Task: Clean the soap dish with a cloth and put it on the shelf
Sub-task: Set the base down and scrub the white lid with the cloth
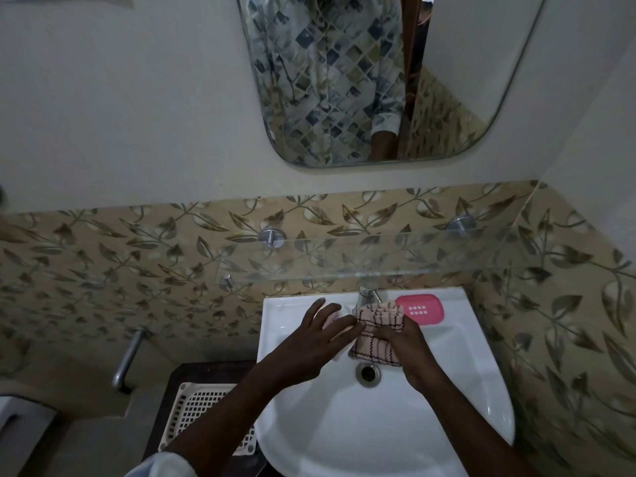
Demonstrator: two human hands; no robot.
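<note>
Behind cloth (pixel 378 333), soap dish (pixel 425 308), corner unseen.

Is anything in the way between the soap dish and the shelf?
Nothing visible. The dish lies on the sink rim just under the shelf; the tap and the cloth in the right hand are to its left.

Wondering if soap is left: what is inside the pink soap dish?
Only white drain slots show in the soap dish; no soap visible. Its near-left corner is hidden by the cloth the right hand grips.
</note>
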